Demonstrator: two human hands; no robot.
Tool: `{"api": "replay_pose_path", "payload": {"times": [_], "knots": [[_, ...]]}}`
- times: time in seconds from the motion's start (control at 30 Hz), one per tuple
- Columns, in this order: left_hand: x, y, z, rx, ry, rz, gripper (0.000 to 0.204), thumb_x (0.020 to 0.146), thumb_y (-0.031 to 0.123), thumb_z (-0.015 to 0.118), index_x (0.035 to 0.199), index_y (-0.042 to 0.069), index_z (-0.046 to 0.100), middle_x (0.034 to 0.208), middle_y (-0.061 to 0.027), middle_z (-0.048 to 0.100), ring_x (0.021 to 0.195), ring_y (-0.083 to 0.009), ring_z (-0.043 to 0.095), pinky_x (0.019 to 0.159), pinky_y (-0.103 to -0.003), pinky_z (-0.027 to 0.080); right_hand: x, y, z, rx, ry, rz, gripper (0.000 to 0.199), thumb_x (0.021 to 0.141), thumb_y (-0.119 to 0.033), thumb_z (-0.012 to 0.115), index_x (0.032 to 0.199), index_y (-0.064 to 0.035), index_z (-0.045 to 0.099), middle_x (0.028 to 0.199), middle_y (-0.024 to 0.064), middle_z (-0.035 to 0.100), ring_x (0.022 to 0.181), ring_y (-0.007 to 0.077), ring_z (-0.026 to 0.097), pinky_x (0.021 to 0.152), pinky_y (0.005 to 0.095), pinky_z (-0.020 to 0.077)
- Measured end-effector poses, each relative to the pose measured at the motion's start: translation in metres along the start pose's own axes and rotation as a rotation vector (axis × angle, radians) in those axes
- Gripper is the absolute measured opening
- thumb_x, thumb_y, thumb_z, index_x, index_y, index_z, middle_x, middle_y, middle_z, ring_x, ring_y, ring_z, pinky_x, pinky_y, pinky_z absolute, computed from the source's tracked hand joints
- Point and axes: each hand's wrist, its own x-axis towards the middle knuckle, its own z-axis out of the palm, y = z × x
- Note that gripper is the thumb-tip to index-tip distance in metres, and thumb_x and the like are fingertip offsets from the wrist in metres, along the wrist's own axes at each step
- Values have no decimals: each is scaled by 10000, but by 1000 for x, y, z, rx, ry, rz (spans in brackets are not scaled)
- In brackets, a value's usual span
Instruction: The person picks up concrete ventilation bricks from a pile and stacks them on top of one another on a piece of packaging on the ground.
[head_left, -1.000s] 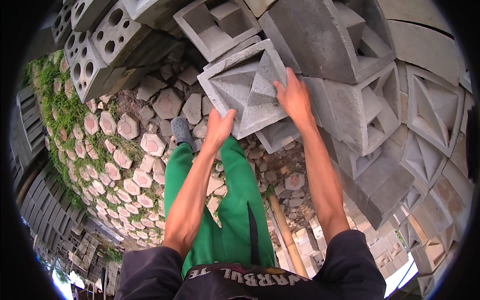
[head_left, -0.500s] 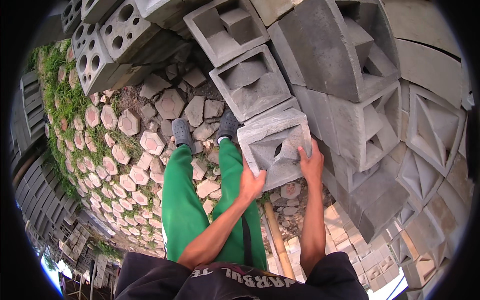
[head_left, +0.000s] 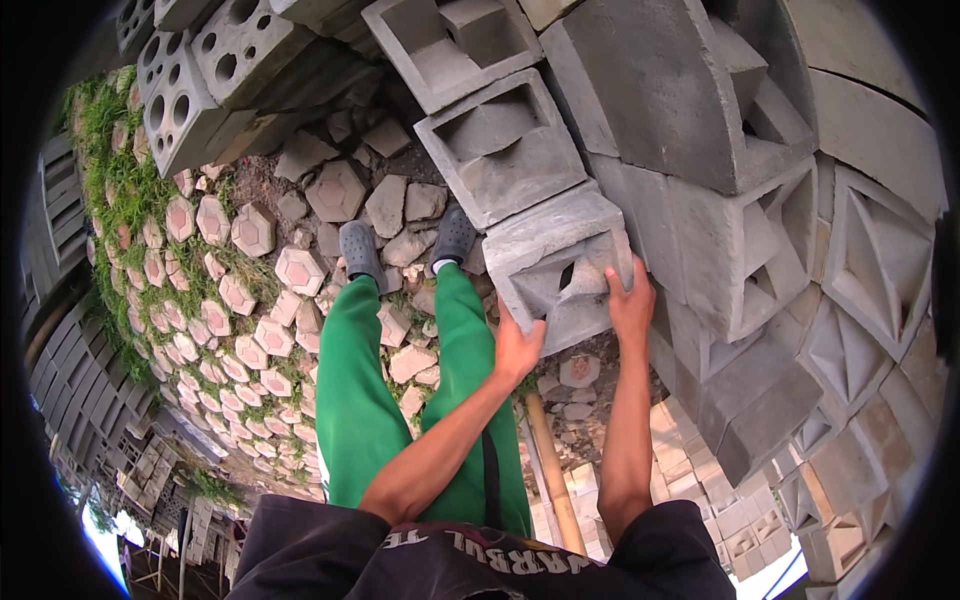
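A grey concrete ventilation block [head_left: 535, 285], square-framed with a slanted inner face and a small opening, sits between my two hands. My left hand [head_left: 517, 345] grips its near left corner, thumb on the front rim and fingers round the side. On the opposite side, my right hand [head_left: 630, 300] clasps the right edge, its thumb reaching over the rim. The block's far side lies against a second ventilation block [head_left: 505, 150], in line with it. Beyond that one stands a third block [head_left: 455, 45]. What lies under the held block is hidden.
Stacked ventilation blocks [head_left: 740, 240] rise close on my right. Blocks with round holes [head_left: 180, 105] stand at the far left. Broken concrete pieces [head_left: 388, 207] lie round my feet, and hexagonal pavers [head_left: 252, 230] with grass spread leftward. A bamboo pole [head_left: 553, 470] lies near my right leg.
The held ventilation block has tilted, so more of its top side shows, and it has shifted slightly right. Both hands keep their grip and move with it.
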Motion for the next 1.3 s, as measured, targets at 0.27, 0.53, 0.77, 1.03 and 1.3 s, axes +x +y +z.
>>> {"api": "replay_pose_path", "payload": {"times": [0.27,0.53,0.77,1.03,1.3], "knots": [[5,-8,-10,-70,-113,9,902,809,260,621,1462,-27,69,1374,-284,394,1252,-373,444,1029,-390,368,-4,-30,-6,-134,4,47,415,849,-165,639,1218,-13,525,1073,236,628,1016,415,584,863,435,455],[91,24,-87,-274,-57,380,762,804,190,572,1460,6,230,1513,-202,217,1403,-303,226,1122,-444,223,45,-159,0,110,-121,-134,443,854,-184,622,1234,18,516,1253,238,543,1158,378,521,972,429,415],[183,61,-98,-144,307,239,906,806,349,640,1465,-20,140,1477,-245,254,1375,-340,272,1112,-412,238,174,-130,103,-299,-29,-336,602,832,-249,629,1302,60,415,1233,287,537,1169,429,504,989,426,412],[221,44,-80,-237,208,32,722,812,502,629,1251,-53,486,1164,-203,611,1091,-295,577,961,-357,406,213,-119,125,-303,-119,-34,646,827,-383,627,1282,49,474,1239,285,542,1170,402,522,992,437,412],[223,41,-84,-128,293,-48,693,816,432,521,1322,-33,430,1062,-304,618,1049,-450,574,940,-450,430,195,-145,111,-510,-156,-130,414,883,-309,575,1087,49,539,1020,310,619,993,464,590,861,512,458]]}}
